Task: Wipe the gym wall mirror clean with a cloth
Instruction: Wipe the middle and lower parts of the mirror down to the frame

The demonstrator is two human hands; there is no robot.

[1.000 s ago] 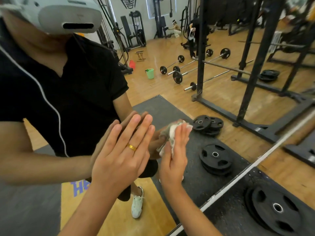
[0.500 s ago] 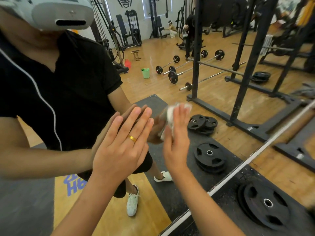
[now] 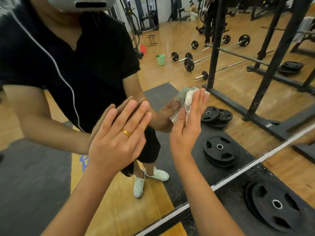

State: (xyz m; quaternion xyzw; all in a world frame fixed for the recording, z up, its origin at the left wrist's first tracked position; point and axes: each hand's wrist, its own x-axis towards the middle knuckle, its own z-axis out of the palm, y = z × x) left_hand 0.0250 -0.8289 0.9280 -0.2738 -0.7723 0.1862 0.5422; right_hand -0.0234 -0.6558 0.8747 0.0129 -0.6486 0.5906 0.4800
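Wore 1 gold ring [image 3: 126, 132]. Paired off-white with a grey-green patch on the cloth [image 3: 188, 97]. Ran white along the lower rim of the mirror [image 3: 255, 160]. Reflected a black shirt [image 3: 76, 57] crossed by 1 thin white cable [image 3: 68, 86], a pale grey headset [image 3: 80, 4] with a black slot, 2 white shoes [image 3: 139, 185], a mint-green bucket [image 3: 160, 59], a red container [image 3: 142, 48] and blue lettering [image 3: 83, 160]. Lay black with a silver hub, as 1 weight plate [image 3: 276, 204], on a black, pale-speckled mat [image 3: 235, 193]. Glowed honey-brown, plank-lined, across the wooden floor [image 3: 293, 176].

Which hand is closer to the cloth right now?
Right. The right hand presses the cloth against the mirror; the left hand rests flat on the mirror to the cloth's left, apart from it.
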